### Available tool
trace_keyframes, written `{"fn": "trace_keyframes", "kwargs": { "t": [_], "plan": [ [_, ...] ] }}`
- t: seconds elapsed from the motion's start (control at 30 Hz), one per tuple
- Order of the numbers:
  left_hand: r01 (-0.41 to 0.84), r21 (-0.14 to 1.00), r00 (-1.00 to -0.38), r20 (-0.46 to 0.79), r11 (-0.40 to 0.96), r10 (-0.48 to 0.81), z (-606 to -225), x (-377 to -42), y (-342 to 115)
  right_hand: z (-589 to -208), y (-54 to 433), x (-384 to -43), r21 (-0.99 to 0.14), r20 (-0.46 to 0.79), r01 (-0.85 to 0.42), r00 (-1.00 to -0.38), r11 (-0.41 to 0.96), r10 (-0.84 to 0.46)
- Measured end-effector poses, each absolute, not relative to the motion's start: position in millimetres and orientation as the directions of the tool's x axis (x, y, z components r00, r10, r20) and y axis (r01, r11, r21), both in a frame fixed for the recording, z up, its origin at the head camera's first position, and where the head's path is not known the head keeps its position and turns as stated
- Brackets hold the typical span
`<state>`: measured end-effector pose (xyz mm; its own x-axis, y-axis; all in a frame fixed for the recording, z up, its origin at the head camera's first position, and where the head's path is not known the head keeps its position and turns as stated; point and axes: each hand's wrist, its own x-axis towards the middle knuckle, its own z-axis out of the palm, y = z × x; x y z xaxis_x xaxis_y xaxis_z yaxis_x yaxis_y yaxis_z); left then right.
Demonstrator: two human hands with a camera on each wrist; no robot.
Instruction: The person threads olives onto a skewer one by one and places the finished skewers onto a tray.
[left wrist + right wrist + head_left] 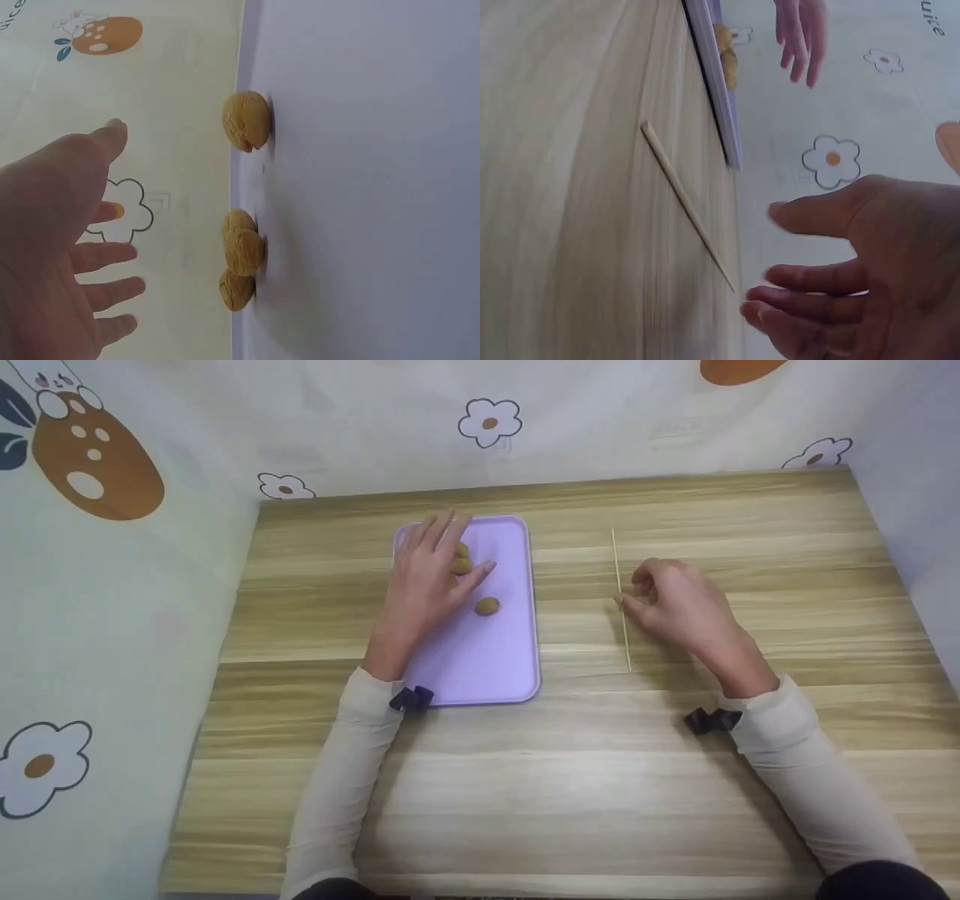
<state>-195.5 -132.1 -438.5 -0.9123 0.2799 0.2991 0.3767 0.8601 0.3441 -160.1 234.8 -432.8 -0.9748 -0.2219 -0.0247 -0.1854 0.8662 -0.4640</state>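
We see the left grip (429, 574) above the far left part of a lilac tray (472, 671), its fingers spread and its thumb held out, grasping nothing. Four brown nuts lie on the tray. One nut (487, 606) sits by itself, nearer us than the others; the other three (244, 253) are bunched together, and in the head view the left grip partly hides them. In the left wrist view we find the fingers apart from every nut.

The right grip (686, 604) is right of the tray, its fingers loosely bent and holding nothing. Just beside it, a thin pale stick (626, 641) lies on the wooden bench (570, 787), nearly in line with the tray's long side and apart from it. From above, the thumb seems to meet the stick, but in the right wrist view we see a gap between them.

Both arms wear pale sleeves (337, 780). Behind the bench, the pale wall (375, 427) carries flower prints (490, 423).
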Motion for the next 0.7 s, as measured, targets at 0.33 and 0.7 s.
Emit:
{"fn": "trace_keyframes", "kwargs": {
  "t": [0.33,0.7],
  "plan": [
    [0.468,0.497,-0.867,0.1,0.731,0.488,-438,-189,-126,-436,231,-154,-0.38,-0.153,-0.152,-0.962,0.912,-0.224],
    [0.496,0.512,-0.811,-0.014,0.701,0.585,-442,-190,-121,-429,242,-154,-0.314,-0.245,-0.101,-0.952,0.944,-0.184]
  ]
}}
